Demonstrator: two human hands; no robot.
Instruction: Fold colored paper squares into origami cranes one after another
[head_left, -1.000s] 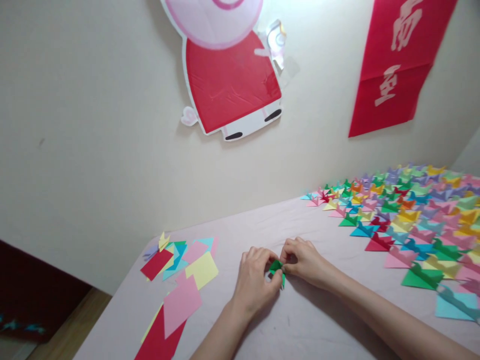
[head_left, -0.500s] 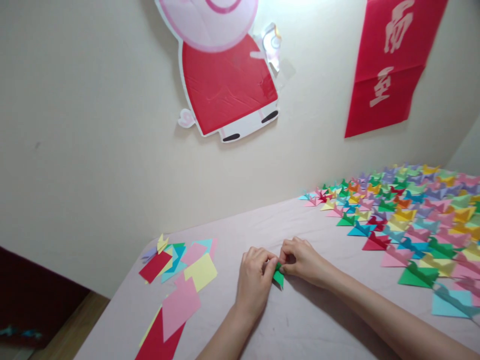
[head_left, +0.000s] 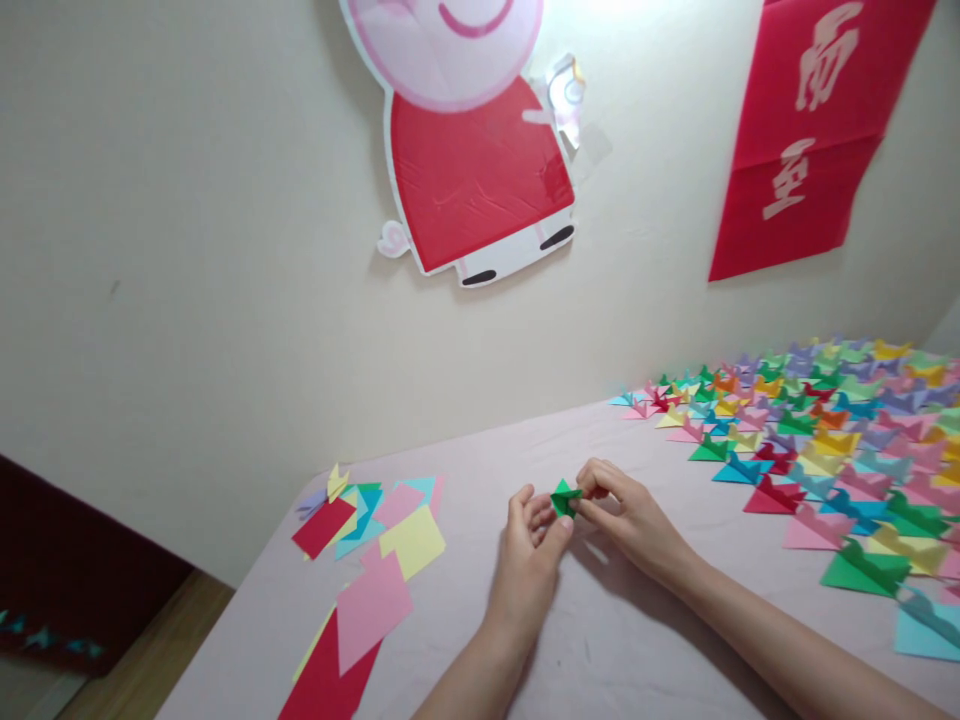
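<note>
A small folded piece of green origami paper [head_left: 564,497] is held a little above the cloth-covered surface. My right hand [head_left: 622,515] pinches its right side between thumb and fingers. Just left of the paper, my left hand [head_left: 529,545] has its fingers loosely curled and its thumb apart, with the thumb tip close to the paper's lower point. Whether that thumb touches it, I cannot tell.
Many folded paper cranes [head_left: 862,570] in mixed colours stand in rows at the right. Loose paper squares [head_left: 375,605] lie at the left, near a yellow folded piece [head_left: 337,484]. Behind is a wall [head_left: 225,300] with a cartoon pig cutout [head_left: 480,170] and a red banner [head_left: 810,140].
My left fingers have come away from their pinch and spread. The green paper has risen and turned in my right hand. The whole view has shifted slightly.
</note>
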